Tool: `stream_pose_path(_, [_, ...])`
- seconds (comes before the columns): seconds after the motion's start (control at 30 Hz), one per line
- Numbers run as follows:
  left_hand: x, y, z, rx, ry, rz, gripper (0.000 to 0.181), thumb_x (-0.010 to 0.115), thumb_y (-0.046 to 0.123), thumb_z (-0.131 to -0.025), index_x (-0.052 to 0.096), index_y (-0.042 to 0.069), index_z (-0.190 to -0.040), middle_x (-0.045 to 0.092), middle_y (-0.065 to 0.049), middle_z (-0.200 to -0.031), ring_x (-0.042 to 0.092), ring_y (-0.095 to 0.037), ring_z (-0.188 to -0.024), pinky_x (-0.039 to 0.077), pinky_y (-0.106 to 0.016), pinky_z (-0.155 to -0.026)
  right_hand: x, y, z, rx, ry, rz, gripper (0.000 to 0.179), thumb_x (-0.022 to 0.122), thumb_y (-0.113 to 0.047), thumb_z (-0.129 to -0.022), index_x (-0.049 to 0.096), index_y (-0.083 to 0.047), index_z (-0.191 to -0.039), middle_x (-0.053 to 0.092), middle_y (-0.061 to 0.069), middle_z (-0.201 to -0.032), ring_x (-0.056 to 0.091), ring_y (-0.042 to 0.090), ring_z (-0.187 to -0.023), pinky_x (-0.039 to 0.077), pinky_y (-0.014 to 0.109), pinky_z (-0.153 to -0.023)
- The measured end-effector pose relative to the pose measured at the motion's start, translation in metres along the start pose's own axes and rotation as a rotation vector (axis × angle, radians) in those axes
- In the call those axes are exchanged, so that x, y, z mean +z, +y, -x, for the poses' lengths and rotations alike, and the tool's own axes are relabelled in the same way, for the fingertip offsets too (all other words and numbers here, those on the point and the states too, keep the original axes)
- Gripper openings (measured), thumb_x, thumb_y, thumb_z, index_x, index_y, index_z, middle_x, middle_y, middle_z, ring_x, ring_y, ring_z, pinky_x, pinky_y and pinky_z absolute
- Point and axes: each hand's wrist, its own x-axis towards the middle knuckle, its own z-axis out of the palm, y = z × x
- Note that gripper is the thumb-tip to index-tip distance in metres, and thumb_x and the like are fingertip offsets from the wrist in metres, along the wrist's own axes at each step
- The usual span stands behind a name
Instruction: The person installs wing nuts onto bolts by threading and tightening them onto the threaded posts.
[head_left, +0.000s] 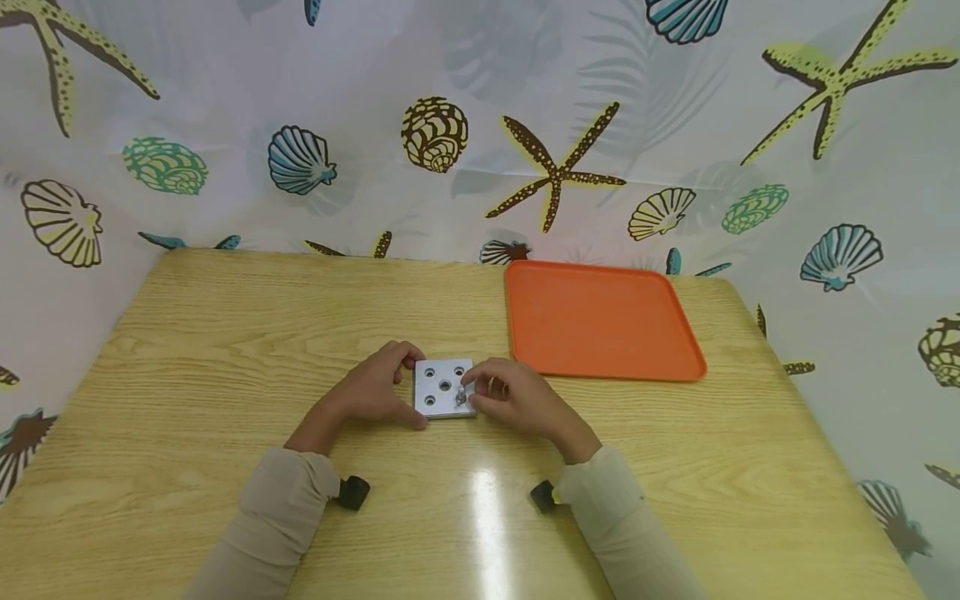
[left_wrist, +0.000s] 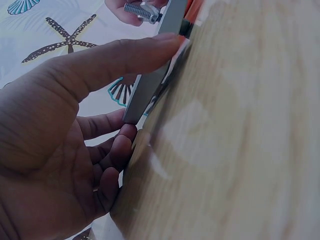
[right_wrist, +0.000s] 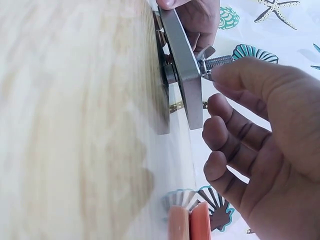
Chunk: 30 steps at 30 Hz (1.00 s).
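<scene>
A square silver metal plate (head_left: pixel 444 370) with several holes lies over the table in the head view. My left hand (head_left: pixel 371 390) grips its left side, thumb at the near edge and fingertips at the far corner. Up through the near right hole stands a threaded bolt (right_wrist: pixel 223 60), carrying a wing nut (right_wrist: pixel 206 52) close against the plate. Thumb and index finger of my right hand (head_left: pixel 521 400) pinch at the wing nut; the other fingers are loosely bent. Beneath the plate, the right wrist view shows a bolt head (right_wrist: pixel 171 74). The fingertips partly hide the nut.
An orange tray (head_left: pixel 600 321) lies at the back right of the wooden table (head_left: pixel 247 333), beyond my right hand. Behind the table hangs a cloth (head_left: pixel 367 67) printed with shells and starfish. A black wrist device (head_left: pixel 352 492) sits by each cuff.
</scene>
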Motion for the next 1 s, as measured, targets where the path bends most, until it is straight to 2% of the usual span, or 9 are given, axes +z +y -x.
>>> stream_pose_path(0.2, [-0.0002,0.0005,-0.0004,-0.008,0.000,0.004,0.082,0.096,0.033,-0.061,0.053,0.013,-0.129,0.052,-0.006,-0.116,0.045,-0.020,-0.094,0.040,-0.033,-0.080,0.0000,0.0007,-0.0003,0.009,0.023,0.036,0.007,0.065,-0.008,-0.093,0.069,-0.010,-0.098,0.065,0.001,-0.087,0.053,0.007,-0.074,0.047,0.021,-0.068])
stream_pose_path(0.43, [-0.0004,0.0005,-0.0002,-0.012,0.003,0.003,0.082,0.096,0.033,-0.061,0.053,0.013,-0.129,0.051,-0.006,-0.116,0.045,-0.020,-0.094,0.040,-0.033,-0.081,-0.0001,0.0004,-0.0015,0.005,0.032,0.045,0.006,0.067,-0.010,-0.093,0.072,-0.011,-0.092,0.067,0.000,-0.085,0.054,0.008,-0.075,0.047,0.021,-0.068])
stream_pose_path(0.57, [-0.0003,0.0000,-0.0009,-0.014,0.004,0.004,0.082,0.096,0.033,-0.061,0.053,0.014,-0.129,0.051,-0.006,-0.116,0.045,-0.020,-0.095,0.040,-0.032,-0.081,-0.0002,0.0003,-0.0015,0.020,0.020,0.035,0.005,0.067,-0.009,-0.092,0.069,-0.011,-0.096,0.065,0.000,-0.085,0.054,0.008,-0.074,0.047,0.021,-0.068])
stream_pose_path(0.77, [0.0004,-0.0011,-0.0019,-0.015,0.003,0.000,0.082,0.096,0.034,-0.061,0.053,0.014,-0.129,0.051,-0.006,-0.116,0.045,-0.020,-0.095,0.039,-0.032,-0.081,-0.0001,0.0003,-0.0011,0.041,-0.001,-0.006,0.015,0.071,-0.013,-0.091,0.068,-0.010,-0.106,0.062,0.001,-0.086,0.053,0.010,-0.073,0.046,0.021,-0.067])
stream_pose_path(1.0, [0.0003,0.0001,-0.0008,-0.007,0.001,0.001,0.083,0.096,0.032,-0.061,0.053,0.012,-0.129,0.051,-0.007,-0.116,0.044,-0.020,-0.093,0.039,-0.033,-0.079,0.0019,0.0027,-0.0014,-0.006,-0.039,-0.017,0.030,0.072,-0.010,-0.090,0.070,-0.008,-0.120,0.063,0.003,-0.087,0.052,0.008,-0.072,0.047,0.021,-0.068])
